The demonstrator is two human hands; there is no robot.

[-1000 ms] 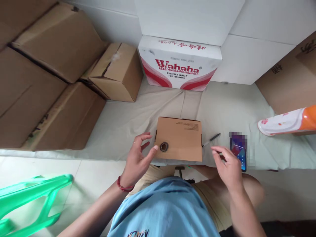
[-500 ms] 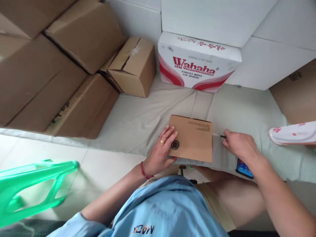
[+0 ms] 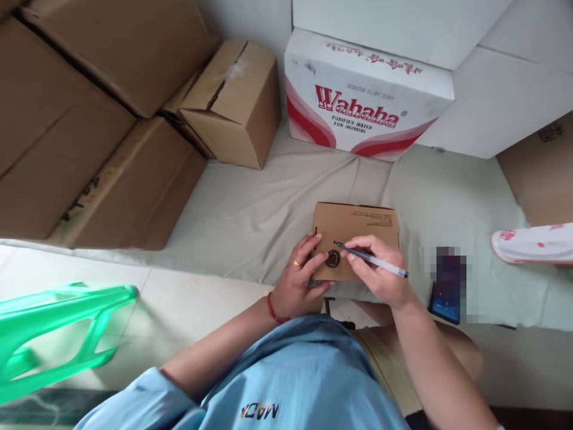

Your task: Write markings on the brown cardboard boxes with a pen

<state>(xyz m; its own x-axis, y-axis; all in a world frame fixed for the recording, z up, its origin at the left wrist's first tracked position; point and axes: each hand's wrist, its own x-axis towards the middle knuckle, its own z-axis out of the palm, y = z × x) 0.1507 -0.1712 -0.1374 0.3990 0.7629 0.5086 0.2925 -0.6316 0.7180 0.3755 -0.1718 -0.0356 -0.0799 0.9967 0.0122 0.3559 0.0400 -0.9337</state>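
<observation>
We seem to be in a storage corner, of a home or a small stockroom, we cannot tell which: brown cardboard boxes (image 3: 111, 54) stand stacked near a Wahaha water carton (image 3: 358, 110) on a cloth-covered surface (image 3: 242, 215), with a green plastic stool (image 3: 107, 294) on pale floor tiles (image 3: 179, 304).

The left hand (image 3: 299, 280) has its fingers spread; the right hand (image 3: 380, 275) pinches, fingers bent.

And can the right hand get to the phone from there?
Probably yes. The phone lies on the cloth to the right of the right hand, and nothing seems to stand between them. The hand holds a pen, though, so grabbing might be awkward.
</observation>
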